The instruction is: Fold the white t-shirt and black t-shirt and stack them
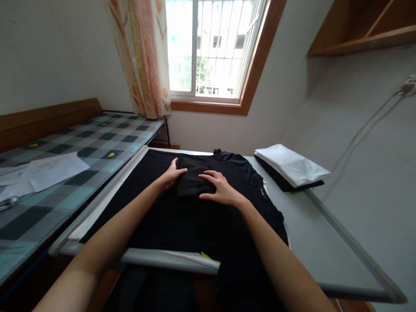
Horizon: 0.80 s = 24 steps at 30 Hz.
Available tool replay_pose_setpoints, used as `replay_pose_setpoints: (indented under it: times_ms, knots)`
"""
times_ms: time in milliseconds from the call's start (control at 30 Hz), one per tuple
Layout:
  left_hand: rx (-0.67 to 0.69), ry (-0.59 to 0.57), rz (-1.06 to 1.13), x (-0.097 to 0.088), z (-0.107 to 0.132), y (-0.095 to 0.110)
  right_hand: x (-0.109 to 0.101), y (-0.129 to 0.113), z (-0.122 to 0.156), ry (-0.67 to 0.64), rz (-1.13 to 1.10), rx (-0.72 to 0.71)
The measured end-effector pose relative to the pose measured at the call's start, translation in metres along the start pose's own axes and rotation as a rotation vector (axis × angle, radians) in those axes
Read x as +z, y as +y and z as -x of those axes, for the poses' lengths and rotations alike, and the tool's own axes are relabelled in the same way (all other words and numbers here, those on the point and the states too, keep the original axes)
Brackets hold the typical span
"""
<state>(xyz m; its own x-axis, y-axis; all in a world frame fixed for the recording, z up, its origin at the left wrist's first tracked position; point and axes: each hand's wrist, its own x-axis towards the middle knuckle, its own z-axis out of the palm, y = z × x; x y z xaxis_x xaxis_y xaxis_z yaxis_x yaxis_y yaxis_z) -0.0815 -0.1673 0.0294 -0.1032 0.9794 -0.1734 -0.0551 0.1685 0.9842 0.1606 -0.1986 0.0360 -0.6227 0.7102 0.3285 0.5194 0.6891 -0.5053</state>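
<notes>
A black T-shirt (152,208) lies spread over the table, its neck toward the right and part of it hanging over the near edge. On it sits a dark rectangular bundle (191,180) that looks like folded black cloth. My left hand (170,174) is at the bundle's left edge, thumb laid over it and fingers apart. Across its right side my right hand (221,188) rests with fingers spread, palm down. Neither hand is closed around anything. The bundle's underside is hidden.
A folded white cloth (292,162) lies on a black one (279,178) at the right of the white table (334,242). To the left stands a bed with a checked mattress (107,136) and papers (48,173). Curtain (146,60) and window (214,52) are behind.
</notes>
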Motion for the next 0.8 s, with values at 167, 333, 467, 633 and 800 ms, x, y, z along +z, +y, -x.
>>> replay_pose_setpoints:
  times_ms: [167,333,467,633,800]
  knots:
    - [-0.035,-0.067,0.073,0.017,0.009,-0.01,0.0,-0.009,0.006,-0.079,0.155,-0.081]
    - [-0.004,-0.099,0.051,0.017,0.004,-0.018,0.005,-0.007,0.005,-0.101,0.196,-0.073]
    - [0.177,-0.028,-0.209,0.008,0.001,-0.009,0.007,-0.008,0.006,-0.101,0.226,-0.086]
    - [0.38,0.102,-0.486,-0.002,-0.001,0.0,0.013,-0.007,0.006,-0.076,0.282,-0.107]
    - [0.355,0.107,-0.38,-0.001,-0.005,-0.005,0.024,-0.007,0.005,-0.044,0.348,-0.085]
